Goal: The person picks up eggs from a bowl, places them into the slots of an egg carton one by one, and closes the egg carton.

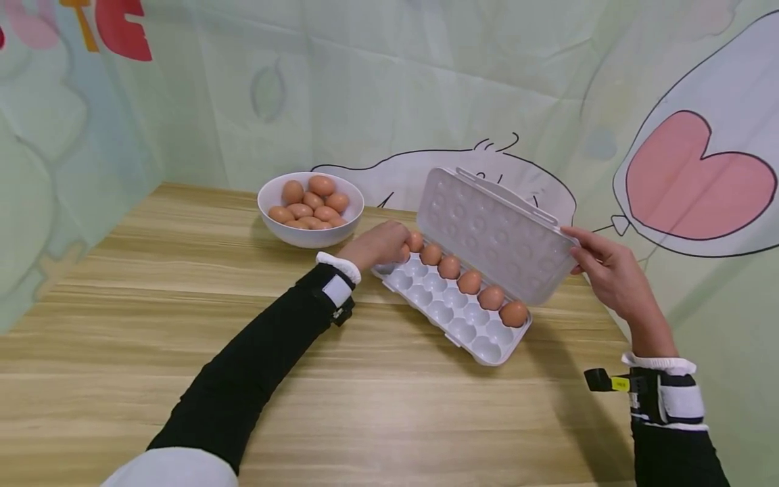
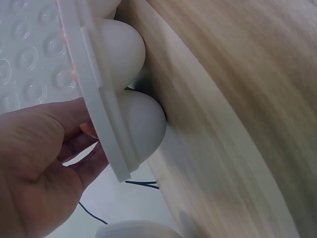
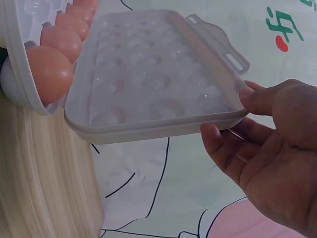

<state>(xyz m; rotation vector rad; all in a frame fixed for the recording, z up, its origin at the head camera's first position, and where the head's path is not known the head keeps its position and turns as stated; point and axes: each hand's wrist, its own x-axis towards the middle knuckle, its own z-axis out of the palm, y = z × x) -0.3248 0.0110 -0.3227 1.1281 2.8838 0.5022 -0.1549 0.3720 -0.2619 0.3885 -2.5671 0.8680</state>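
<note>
A white plastic egg box (image 1: 453,341) lies at a slant on the table with its lid (image 1: 487,230) raised. Brown eggs (image 1: 469,282) fill the row along the hinge, while the cups nearer me are bare. At the left end of that row my left hand (image 1: 380,245) has its fingers round an egg (image 2: 88,130), mostly hidden by the hand and the box's rim. My right hand (image 1: 608,270) grips the lid's right corner, thumb on the inner face and fingers behind, as the right wrist view shows.
A white bowl (image 1: 270,220) with several brown eggs (image 1: 313,201) stands at the back of the wooden table (image 1: 341,406), left of the egg box. A printed cloth (image 1: 377,81) hangs behind the table and along both sides.
</note>
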